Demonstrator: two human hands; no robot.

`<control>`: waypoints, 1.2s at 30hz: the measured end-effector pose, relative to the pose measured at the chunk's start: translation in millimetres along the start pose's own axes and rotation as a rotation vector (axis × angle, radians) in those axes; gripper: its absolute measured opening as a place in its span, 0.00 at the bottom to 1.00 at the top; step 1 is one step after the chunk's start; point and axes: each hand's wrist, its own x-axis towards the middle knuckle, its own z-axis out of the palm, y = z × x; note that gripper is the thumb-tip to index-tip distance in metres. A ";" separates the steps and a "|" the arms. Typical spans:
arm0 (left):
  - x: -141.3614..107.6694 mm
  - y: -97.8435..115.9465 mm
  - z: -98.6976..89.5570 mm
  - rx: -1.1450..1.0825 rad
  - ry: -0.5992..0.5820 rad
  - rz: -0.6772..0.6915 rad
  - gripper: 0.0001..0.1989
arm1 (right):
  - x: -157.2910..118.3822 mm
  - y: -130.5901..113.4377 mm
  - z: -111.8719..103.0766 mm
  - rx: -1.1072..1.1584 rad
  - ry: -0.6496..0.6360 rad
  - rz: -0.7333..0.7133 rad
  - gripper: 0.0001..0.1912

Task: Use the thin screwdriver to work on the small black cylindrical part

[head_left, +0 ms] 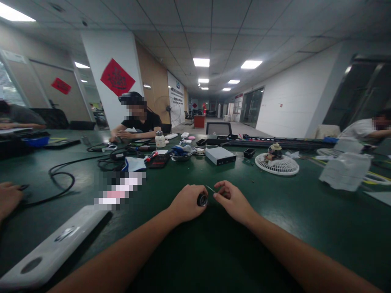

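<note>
In my left hand [189, 202] is a small dark cylindrical part [202, 199] with a round, shiny end facing right. My right hand [231, 200] pinches a thin, pale, pointed piece [211, 189] between thumb and fingers. Its tip reaches toward my left hand, just above the dark part. Both hands are close together over the green table [195, 248], with a narrow gap between them. What the thin piece is, I cannot tell.
A long white casing [58, 244] lies at the left, near a black cable [62, 173] and another person's hand [10, 198]. Farther back are a grey metal box [220, 155], a white fan grille [276, 163], a bottle [159, 139] and a seated person [140, 118].
</note>
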 end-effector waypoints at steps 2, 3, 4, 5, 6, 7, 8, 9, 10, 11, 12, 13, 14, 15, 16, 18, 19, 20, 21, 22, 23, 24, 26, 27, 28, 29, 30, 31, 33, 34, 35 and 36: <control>1.5 -5.7 0.3 -0.002 0.030 -0.061 0.06 | -2.6 -5.1 -4.5 -0.029 0.017 -0.026 0.10; 2.0 -7.7 -0.1 -0.003 0.041 -0.089 0.05 | -3.9 -7.6 -6.2 -0.046 0.014 -0.041 0.10; 2.4 -9.0 -0.6 -0.003 0.049 -0.113 0.04 | -5.1 -9.8 -7.5 -0.063 0.002 -0.056 0.09; 2.8 -9.7 -1.2 -0.002 0.058 -0.134 0.04 | -6.2 -11.6 -8.2 -0.078 -0.019 -0.067 0.09; 3.0 -9.7 -1.7 -0.001 0.066 -0.153 0.04 | -7.1 -12.9 -8.2 -0.091 -0.044 -0.074 0.09; 3.1 -9.1 -2.1 0.002 0.071 -0.169 0.05 | -7.8 -13.9 -7.6 -0.102 -0.070 -0.076 0.09; 3.1 -8.1 -2.3 0.006 0.074 -0.180 0.05 | -8.4 -14.5 -6.5 -0.111 -0.092 -0.075 0.09; 3.0 -6.6 -2.4 0.013 0.072 -0.184 0.05 | -8.8 -14.7 -5.0 -0.122 -0.109 -0.075 0.09; 2.8 -4.9 -2.4 0.022 0.064 -0.184 0.05 | -9.0 -14.9 -3.2 -0.134 -0.117 -0.076 0.09; 2.5 -3.0 -2.4 0.033 0.051 -0.180 0.05 | -9.3 -15.1 -1.5 -0.146 -0.120 -0.078 0.09; 2.0 -1.1 -2.3 0.045 0.036 -0.173 0.05 | -9.5 -15.4 0.0 -0.155 -0.123 -0.081 0.10; 1.5 0.7 -2.2 0.057 0.022 -0.161 0.05 | -9.8 -16.1 1.1 -0.160 -0.125 -0.085 0.10; 0.9 2.4 -2.2 0.071 0.010 -0.149 0.05 | -10.2 -17.2 1.7 -0.163 -0.126 -0.089 0.11; 0.3 3.7 -2.2 0.085 0.001 -0.138 0.05 | -10.6 -18.6 1.8 -0.168 -0.132 -0.095 0.11; -0.3 4.5 -2.2 0.100 -0.005 -0.131 0.05 | -11.1 -20.3 1.3 -0.179 -0.147 -0.107 0.11; -1.2 5.0 -2.4 0.130 -0.014 -0.116 0.06 | -12.1 -23.9 -0.9 -0.226 -0.187 -0.137 0.12; -1.4 4.6 -2.4 0.140 -0.016 -0.108 0.06 | -12.5 -25.5 -2.2 -0.258 -0.205 -0.148 0.12; -1.5 3.9 -2.3 0.148 -0.017 -0.098 0.06 | -12.7 -26.7 -3.5 -0.290 -0.215 -0.153 0.12; -1.6 3.2 -2.3 0.153 -0.019 -0.086 0.06 | -12.9 -27.5 -4.5 -0.318 -0.211 -0.153 0.12; -1.5 2.6 -2.2 0.160 -0.020 -0.071 0.06 | -13.0 -27.9 -5.1 -0.338 -0.192 -0.150 0.12; -1.4 2.1 -2.1 0.167 -0.022 -0.059 0.06 | -13.1 -28.0 -5.3 -0.352 -0.166 -0.147 0.12; -1.4 1.9 -2.0 0.177 -0.024 -0.052 0.06 | -13.1 -27.9 -5.2 -0.362 -0.136 -0.148 0.12; -1.3 2.4 -2.3 0.204 -0.038 -0.057 0.07 | -13.3 -27.9 -4.4 -0.366 -0.092 -0.166 0.12; -1.3 3.1 -2.6 0.217 -0.048 -0.064 0.08 | -13.4 -28.0 -4.0 -0.365 -0.095 -0.184 0.12; -1.5 3.9 -3.0 0.227 -0.060 -0.071 0.08 | -13.5 -28.4 -3.8 -0.364 -0.114 -0.203 0.12; -1.6 4.7 -3.4 0.232 -0.073 -0.073 0.08 | -13.5 -28.8 -3.9 -0.366 -0.144 -0.219 0.12; -1.7 5.5 -3.9 0.234 -0.087 -0.066 0.08 | -13.4 -29.3 -4.2 -0.371 -0.179 -0.227 0.12; -1.7 6.0 -4.1 0.232 -0.098 -0.050 0.08 | -13.2 -29.7 -4.8 -0.381 -0.208 -0.223 0.12; -1.4 6.2 -4.2 0.230 -0.107 -0.007 0.09 | -12.2 -29.4 -6.4 -0.419 -0.224 -0.194 0.12; -1.2 5.7 -3.9 0.234 -0.103 0.010 0.09 | -11.6 -28.4 -7.4 -0.453 -0.216 -0.175 0.12; -0.9 4.9 -3.5 0.239 -0.094 0.021 0.09 | -11.0 -26.8 -8.5 -0.497 -0.199 -0.154 0.12; -0.6 3.8 -3.1 0.245 -0.080 0.024 0.10 | -10.3 -24.6 -9.6 -0.545 -0.177 -0.135 0.11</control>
